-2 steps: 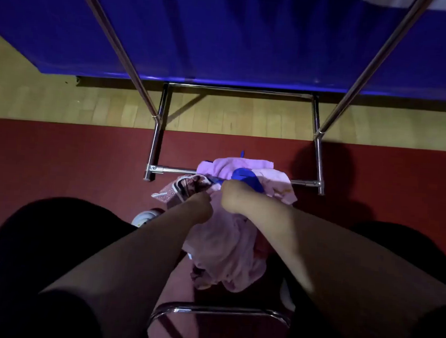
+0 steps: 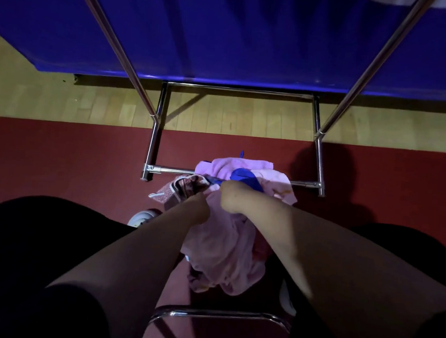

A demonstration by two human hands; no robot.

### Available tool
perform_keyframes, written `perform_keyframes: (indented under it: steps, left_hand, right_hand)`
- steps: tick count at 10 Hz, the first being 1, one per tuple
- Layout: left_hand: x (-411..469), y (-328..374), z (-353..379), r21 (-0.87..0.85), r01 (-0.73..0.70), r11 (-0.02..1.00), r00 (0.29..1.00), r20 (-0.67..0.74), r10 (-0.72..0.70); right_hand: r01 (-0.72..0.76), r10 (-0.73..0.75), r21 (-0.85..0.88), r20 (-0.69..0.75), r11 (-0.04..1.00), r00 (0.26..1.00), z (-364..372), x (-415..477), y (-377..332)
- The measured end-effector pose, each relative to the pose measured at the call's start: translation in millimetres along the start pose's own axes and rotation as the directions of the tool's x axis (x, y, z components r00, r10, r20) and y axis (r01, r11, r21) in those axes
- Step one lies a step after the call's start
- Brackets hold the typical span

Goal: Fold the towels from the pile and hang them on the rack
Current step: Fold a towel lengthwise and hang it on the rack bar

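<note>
Gripping a pink towel (image 2: 224, 248), my left hand (image 2: 199, 209) and right hand (image 2: 231, 198) sit close together over the pile (image 2: 245, 167); nothing hangs on the visible rack (image 2: 153, 143) yet.

Arms reaching down, converging.
Left hand (image 2: 199, 209) and right hand (image 2: 231, 198) gripping a towel (image 2: 224, 250) side by side; both curling into fists.

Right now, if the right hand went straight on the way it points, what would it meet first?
Probably the blue cloth just beyond the knuckles of the right hand, on top of the towel pile; behind it lies the rack's low bar. Depth is hard to judge.
</note>
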State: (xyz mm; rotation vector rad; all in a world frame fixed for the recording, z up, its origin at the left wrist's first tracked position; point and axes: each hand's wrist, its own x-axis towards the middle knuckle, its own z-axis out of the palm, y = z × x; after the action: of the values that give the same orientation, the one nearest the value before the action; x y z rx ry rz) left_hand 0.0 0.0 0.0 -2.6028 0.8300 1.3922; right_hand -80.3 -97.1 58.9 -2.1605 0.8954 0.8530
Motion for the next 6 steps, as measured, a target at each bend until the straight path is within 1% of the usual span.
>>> perform_keyframes:
  steps: [1, 2, 3, 4, 5, 6]
  left_hand:
    - [17, -7, 16, 0.035, 0.043, 0.998, 0.997, 0.061, -0.045]
    - [22, -15, 29, 0.126, 0.083, 0.989, 0.993, 0.071, -0.092]
    - [28, -18, 31, 0.134, 0.053, 0.99, 0.998, 0.027, -0.057]
    - [16, 2, 13, 0.061, -0.13, 0.99, 0.991, 0.03, 0.128]
    - [-3, 30, -20, -0.005, -0.186, 0.983, 0.982, 0.017, 0.186]
    - [-19, 42, -59, 0.014, -0.308, 0.951, 0.947, 0.098, 0.306]
  right_hand:
    - [-0.024, 0.027, -0.052, 0.066, 0.998, 0.997, 2, 9, -1]
    - [-0.048, 0.055, -0.067, 0.092, 0.997, 0.994, 4, 16, -4]
    - [-0.01, 0.025, -0.198, 0.075, 0.98, 0.997, -2, 13, -2]
    - [-0.067, 0.093, -0.282, 0.08, 0.957, 0.992, 0, 21, -1]
    - [-0.128, 0.122, -0.182, -0.04, 0.975, 0.992, 20, 39, 1]
    - [0.064, -0.122, -0.403, -0.122, 0.913, 0.985, -6, 22, 7]
